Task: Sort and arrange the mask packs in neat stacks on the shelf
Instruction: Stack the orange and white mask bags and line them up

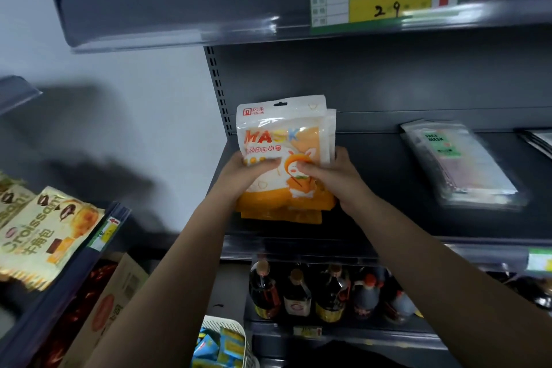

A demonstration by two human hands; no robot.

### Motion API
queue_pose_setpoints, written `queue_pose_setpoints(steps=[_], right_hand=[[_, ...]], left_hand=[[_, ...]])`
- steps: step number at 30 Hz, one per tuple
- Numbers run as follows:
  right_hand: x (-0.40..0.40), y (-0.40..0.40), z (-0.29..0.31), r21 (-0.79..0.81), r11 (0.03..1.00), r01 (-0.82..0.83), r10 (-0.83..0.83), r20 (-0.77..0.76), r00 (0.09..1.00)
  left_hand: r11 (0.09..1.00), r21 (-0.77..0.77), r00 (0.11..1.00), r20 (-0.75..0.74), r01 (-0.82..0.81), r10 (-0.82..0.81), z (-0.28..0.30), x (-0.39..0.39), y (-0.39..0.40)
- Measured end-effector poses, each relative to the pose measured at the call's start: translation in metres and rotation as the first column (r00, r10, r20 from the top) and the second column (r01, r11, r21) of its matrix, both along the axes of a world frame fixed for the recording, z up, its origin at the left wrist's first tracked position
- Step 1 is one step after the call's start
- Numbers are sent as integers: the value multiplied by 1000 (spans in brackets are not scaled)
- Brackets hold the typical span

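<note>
Orange mask packs (283, 155): bundle upright, long axis vertical, over shelf (373, 188) left end, gripped both sides by left hand (254, 169) and right hand (331, 178), fingers curled. Clear mask stack (457, 164) flat, well right; right hand nearer.

You're facing dark grey metal shelving (388, 75) with a pale wall (119, 69) on the left, and bottles (313, 293) sit on the lower shelf.

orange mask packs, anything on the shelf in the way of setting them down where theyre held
Nothing visible. Both the left hand and right hand grip the orange mask packs over bare shelf at its left end. The grey mask stack lies well off to the right, apart from them.
</note>
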State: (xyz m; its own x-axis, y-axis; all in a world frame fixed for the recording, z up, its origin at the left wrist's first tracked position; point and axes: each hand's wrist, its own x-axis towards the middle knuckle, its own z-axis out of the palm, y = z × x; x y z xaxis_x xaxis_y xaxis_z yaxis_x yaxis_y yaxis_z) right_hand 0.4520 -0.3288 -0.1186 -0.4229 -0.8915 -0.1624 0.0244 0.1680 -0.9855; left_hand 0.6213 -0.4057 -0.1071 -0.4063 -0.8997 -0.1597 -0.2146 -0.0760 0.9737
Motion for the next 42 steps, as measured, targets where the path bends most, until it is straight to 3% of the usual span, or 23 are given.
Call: queue_pose_setpoints(steps=[5, 9, 12, 20, 24, 28, 34, 37, 42], right_hand=[[1, 5, 5, -55, 998, -24, 24, 7, 1000], [-3, 2, 19, -260, 966, -18, 18, -4, 1000], [-15, 2, 26, -343, 933, -106, 66, -126, 990], [-17, 27, -3, -211, 921, -327, 249, -328, 911], [-15, 29, -2, -259, 920, -293, 198, -338, 920], [-19, 31, -4, -252, 899, -358, 264, -339, 903], [-16, 42, -15, -182, 886, -426, 327, -404, 854], [-13, 41, -14, -214, 901, -377, 286, -360, 888], [-22, 10, 16, -256, 944, -210, 177, -144, 974]], left_hand=[[1000, 20, 1000, -2, 5, -5, 1, 0, -1], [969, -233, 987, -156, -84, 48, 17, -6, 6], [917, -386, 975, -221, -106, 20, 19, -4, 6], [935, -355, 997, -76, 1, -30, -37, 11, 23], [915, -403, 992, -126, -32, -21, -31, 10, 29], [929, -366, 955, -256, 45, -147, -29, 15, 28], [962, -250, 985, -100, 109, -138, -54, 24, 30], [958, -277, 988, -114, 71, -106, -48, 20, 32], [953, -300, 980, -168, 52, -106, -1, 6, 7]])
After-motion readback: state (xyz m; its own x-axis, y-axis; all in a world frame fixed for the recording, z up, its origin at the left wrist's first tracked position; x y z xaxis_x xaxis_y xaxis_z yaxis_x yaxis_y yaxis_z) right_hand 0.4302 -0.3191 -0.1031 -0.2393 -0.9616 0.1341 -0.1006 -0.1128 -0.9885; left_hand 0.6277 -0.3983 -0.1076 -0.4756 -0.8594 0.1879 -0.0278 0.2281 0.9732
